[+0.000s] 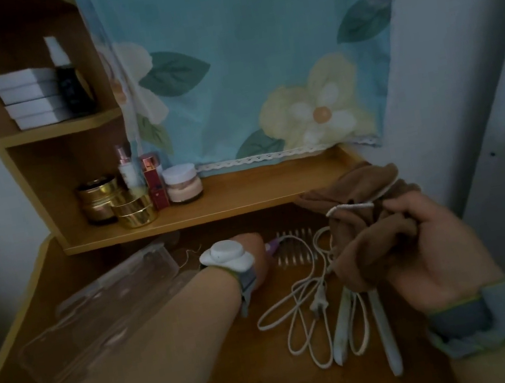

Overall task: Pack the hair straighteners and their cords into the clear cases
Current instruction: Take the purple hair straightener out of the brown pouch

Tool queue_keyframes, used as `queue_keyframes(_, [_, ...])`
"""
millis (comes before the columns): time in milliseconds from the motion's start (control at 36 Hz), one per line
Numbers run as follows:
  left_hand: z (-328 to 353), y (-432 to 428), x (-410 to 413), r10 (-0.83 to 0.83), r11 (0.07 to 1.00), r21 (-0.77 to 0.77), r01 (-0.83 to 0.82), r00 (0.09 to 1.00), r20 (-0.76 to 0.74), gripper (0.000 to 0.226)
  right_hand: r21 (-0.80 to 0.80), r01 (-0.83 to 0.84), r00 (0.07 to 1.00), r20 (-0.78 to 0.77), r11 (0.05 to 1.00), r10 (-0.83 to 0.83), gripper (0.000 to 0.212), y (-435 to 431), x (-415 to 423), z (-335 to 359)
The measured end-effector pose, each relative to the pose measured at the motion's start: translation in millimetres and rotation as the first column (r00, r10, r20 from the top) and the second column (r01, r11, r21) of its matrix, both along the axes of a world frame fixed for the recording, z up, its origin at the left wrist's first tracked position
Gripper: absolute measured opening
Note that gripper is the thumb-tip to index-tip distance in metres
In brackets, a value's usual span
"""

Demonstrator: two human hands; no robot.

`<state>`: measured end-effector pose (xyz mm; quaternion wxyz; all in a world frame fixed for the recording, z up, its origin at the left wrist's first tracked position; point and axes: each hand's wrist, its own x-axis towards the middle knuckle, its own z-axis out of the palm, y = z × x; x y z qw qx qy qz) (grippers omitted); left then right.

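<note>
Gripping a bunched brown cloth (376,237) at about three o'clock, the right hand (434,247) is seen with its fingers curled round the fabric, which is held above the wooden desk (209,382). Beneath the cloth, at five o'clock, a white hair straightener (385,333) is laid with its two arms spread, and its white cord (301,310) is looped beside it, plug included. The left hand (255,257) is reached towards the centre, its fingers hidden behind the wrist, so its grip cannot be told; a purple item (270,248) is seen just beside it. Two clear cases (105,316) are lying at eight o'clock. Cosmetic jars (132,198) are kept on the shelf at ten o'clock.
</note>
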<state>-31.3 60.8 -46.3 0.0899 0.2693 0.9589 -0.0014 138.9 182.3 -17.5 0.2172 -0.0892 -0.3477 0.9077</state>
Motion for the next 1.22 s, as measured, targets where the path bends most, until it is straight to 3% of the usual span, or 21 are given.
queue_keyframes(167, [-0.6, -8.3, 2.1, 0.052, 0.999, 0.003, -0.052, 0.996, -0.067, 0.035, 0.024, 0.058, 0.989, 0.135, 0.998, -0.060, 0.023, -4.2, 1.8, 3.2])
queue_keyframes(333, [26.4, -36.6, 16.6, 0.110, 0.938, 0.339, -0.068, 0.988, -0.106, 0.031, 0.019, 0.069, 0.980, 0.187, 0.997, -0.071, 0.027, -9.6, 1.1, 5.1])
queue_keyframes(417, [42.4, -52.8, 28.3, 0.073, 0.898, 0.439, -0.011, 0.990, -0.125, 0.027, -0.016, 0.033, 0.993, 0.118, 0.999, -0.031, 0.032, -18.6, 1.3, 9.5])
queue_keyframes(528, [55.5, -67.8, 41.9, 0.024, 0.862, 0.505, 0.047, 0.991, -0.132, 0.030, -0.059, -0.200, 0.974, -0.122, 0.978, 0.191, 0.049, -60.4, 1.6, 21.1])
queue_keyframes(583, [59.0, -71.2, 47.3, -0.006, 0.861, 0.504, 0.064, 0.993, -0.116, 0.031, 0.066, -0.248, 0.963, -0.094, 0.966, 0.254, 0.051, -82.5, -5.7, 16.4])
queue_keyframes(639, [60.5, -77.2, 51.8, -0.012, 0.856, 0.512, 0.064, 0.994, -0.104, 0.035, 0.491, -0.148, 0.986, 0.138, 0.859, 0.091, 0.041, -96.5, -19.4, 6.8])
queue_keyframes(667, [59.3, -81.8, 52.8, -0.016, 0.848, 0.526, 0.066, 0.995, -0.100, 0.036, 0.630, -0.123, 0.981, 0.196, 0.767, -0.004, 0.038, -102.9, -25.2, 5.3])
queue_keyframes(694, [57.7, -85.0, 53.6, -0.015, 0.835, 0.547, 0.064, 0.995, -0.094, 0.036, 0.667, -0.134, 0.973, 0.230, 0.733, -0.031, 0.038, -105.0, -30.9, 4.5])
queue_keyframes(806, [48.9, -98.3, 59.9, -0.009, 0.782, 0.620, 0.063, 0.996, -0.090, 0.042, 0.624, -0.149, 0.978, 0.208, 0.767, 0.021, 0.062, -118.8, -47.0, 1.1])
queue_keyframes(917, [45.2, -110.7, 62.5, -0.101, 0.765, 0.629, 0.139, 0.990, -0.095, 0.041, 0.523, -0.106, 0.979, 0.205, 0.845, -0.004, 0.029, -127.2, -58.6, 0.2])
queue_keyframes(1000, [42.7, -118.5, 55.5, -0.157, 0.754, 0.637, 0.162, 0.985, -0.066, 0.045, 0.579, -0.010, 0.981, 0.163, 0.815, -0.104, 0.045, -129.7, -66.9, 2.4])
queue_keyframes(1111, [43.2, -120.1, 58.7, -0.171, 0.683, 0.721, 0.117, 0.985, 0.002, 0.041, 0.609, 0.049, 0.972, 0.152, 0.792, -0.178, 0.049, -128.7, -70.0, 11.1])
queue_keyframes(1222, [38.8, -122.1, 60.9, -0.189, 0.629, 0.774, 0.073, 0.980, 0.061, 0.037, 0.770, 0.115, 0.920, 0.156, 0.628, -0.360, 0.048, -121.0, -69.5, 19.6])
